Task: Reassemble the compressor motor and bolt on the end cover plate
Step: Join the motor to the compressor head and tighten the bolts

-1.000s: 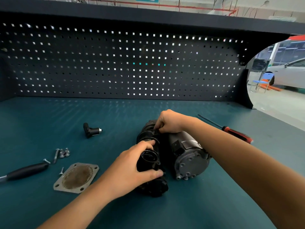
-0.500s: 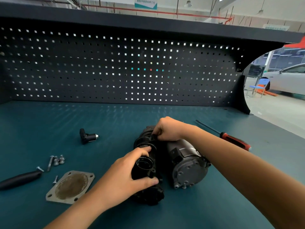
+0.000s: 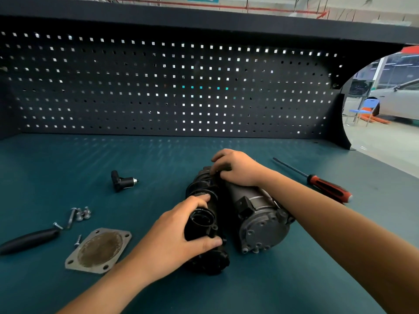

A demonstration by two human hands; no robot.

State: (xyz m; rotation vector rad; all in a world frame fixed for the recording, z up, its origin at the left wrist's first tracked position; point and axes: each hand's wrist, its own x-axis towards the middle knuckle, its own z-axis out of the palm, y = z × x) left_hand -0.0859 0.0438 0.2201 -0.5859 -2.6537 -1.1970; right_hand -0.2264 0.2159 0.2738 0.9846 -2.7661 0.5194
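Hands keep the grip they had half a second ago. The left hand (image 3: 174,239) grasps the near end of the black plastic housing (image 3: 210,261), its forefinger curled over the round port and its thumb pressed beneath. The right hand (image 3: 238,169), fingers bent, clutches the far end of that housing at the seam where it meets the grey motor body (image 3: 256,207); the fingertips themselves are hidden. Housing and motor body lie on their sides, touching, in the middle of the teal workbench (image 3: 68,166), and neither has shifted. The end cover plate (image 3: 99,250) still lies flat and apart from the motor, just left of the left forearm, with loose bolts (image 3: 80,215) beyond it and a black tool handle (image 3: 29,241) beside them. An elbow fitting (image 3: 122,181) and a red-handled screwdriver (image 3: 326,186) stay where they were; only the view has tilted slightly.
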